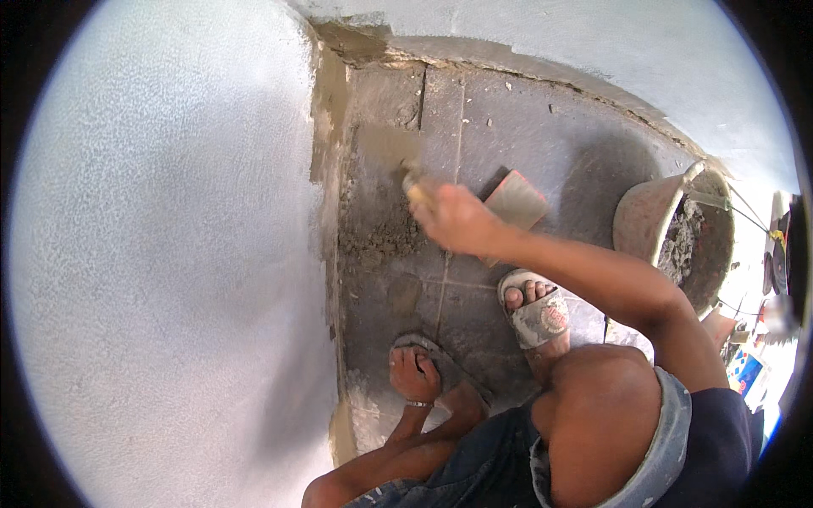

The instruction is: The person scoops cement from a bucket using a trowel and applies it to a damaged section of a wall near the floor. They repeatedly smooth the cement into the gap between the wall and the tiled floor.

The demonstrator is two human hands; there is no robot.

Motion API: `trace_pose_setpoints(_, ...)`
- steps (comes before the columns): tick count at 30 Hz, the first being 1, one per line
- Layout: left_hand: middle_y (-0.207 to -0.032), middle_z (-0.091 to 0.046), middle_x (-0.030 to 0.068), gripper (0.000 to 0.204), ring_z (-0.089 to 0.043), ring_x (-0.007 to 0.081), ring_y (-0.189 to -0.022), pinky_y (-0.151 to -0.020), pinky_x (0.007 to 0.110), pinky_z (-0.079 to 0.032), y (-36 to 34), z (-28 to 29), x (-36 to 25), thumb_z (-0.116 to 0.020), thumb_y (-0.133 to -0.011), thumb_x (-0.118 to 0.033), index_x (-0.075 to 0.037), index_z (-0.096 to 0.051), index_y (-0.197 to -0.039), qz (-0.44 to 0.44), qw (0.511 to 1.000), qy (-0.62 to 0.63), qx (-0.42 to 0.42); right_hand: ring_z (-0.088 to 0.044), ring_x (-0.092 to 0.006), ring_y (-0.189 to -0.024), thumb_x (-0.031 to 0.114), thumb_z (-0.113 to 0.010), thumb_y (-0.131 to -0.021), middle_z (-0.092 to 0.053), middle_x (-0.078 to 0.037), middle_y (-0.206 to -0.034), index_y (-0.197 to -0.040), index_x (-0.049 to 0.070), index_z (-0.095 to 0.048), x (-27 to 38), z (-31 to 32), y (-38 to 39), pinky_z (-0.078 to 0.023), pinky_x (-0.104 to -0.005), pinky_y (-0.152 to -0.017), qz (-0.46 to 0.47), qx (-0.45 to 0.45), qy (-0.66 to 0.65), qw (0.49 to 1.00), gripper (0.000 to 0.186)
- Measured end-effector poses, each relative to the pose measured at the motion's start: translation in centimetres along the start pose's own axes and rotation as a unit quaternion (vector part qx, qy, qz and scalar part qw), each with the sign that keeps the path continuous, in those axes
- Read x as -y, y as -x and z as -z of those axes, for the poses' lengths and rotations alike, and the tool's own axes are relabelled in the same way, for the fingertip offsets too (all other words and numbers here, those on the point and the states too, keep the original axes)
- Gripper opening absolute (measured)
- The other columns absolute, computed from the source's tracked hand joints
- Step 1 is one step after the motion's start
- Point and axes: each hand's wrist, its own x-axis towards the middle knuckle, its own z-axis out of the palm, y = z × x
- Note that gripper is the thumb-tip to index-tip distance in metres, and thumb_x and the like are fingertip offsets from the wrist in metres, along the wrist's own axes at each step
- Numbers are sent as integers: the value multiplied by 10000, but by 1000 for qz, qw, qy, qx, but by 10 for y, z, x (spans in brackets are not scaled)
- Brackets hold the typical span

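My right hand (457,218), closed round a pale yellowish handle, holds a trowel (412,184) over the floor near the left wall. Motion smears the trowel, and its blade (389,146) shows only as a grey-brown blur. Crumbly wet mortar (385,241) lies on the tiles just below it, along the wall's foot. Low down, my left hand (415,375) rests at my left sandal with its fingers curled in; whatever they may hold is hidden. A flat grey board with an orange edge (517,201) lies on the floor beyond my right wrist.
White walls (169,237) meet at the far left corner, with a rough mortar strip along their base. To the right leans a worn bucket (648,216) with grey mortar (682,241) inside. My right sandal (538,315) stands on the dark tiles. Mixed items (749,368) crowd the right rim.
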Motion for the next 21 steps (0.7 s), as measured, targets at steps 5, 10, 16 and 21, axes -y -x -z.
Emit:
trace_pose_setpoints(5, -875, -555, 180, 178, -558, 395, -760, -658, 513, -456, 6, 0, -1, -494, -850, -169, -40, -615, -857, 37, 999, -2, 14, -662, -496, -850, 256, -564, -976, -662, -317, -927, -1294, 44, -562, 7, 1, 22, -529, -551, -734, 15, 180, 36, 983, 382)
trace_pose_setpoints(10, -856, -561, 166, 177, -565, 387, -758, -655, 508, -464, 3, -4, -1, -484, -853, -176, -63, -617, -825, 15, 1000, 14, 3, -659, -492, -858, 231, -567, -961, -658, -315, -913, -1204, 22, -563, -20, 31, 36, -522, -566, -760, -34, -9, 91, 995, 320)
trace_pose_setpoints(16, -850, -564, 163, 180, -568, 383, -758, -649, 510, -461, 5, 2, -3, -486, -861, -191, -67, -603, -803, 44, 999, -11, 9, -652, -494, -833, 246, -583, -954, -664, -294, -901, -1157, 19, -571, -7, 32, 48, -525, -567, -757, 51, 90, 37, 994, 305)
trace_pose_setpoints(21, -850, -574, 163, 168, -580, 388, -778, -676, 513, -470, 2, 2, -2, -491, -857, -179, -62, -603, -813, 32, 999, -6, 4, -659, -480, -935, 294, -608, -968, -678, -291, -933, -1328, 54, -502, 0, 23, 41, -513, -547, -831, -50, 146, 98, 983, 446)
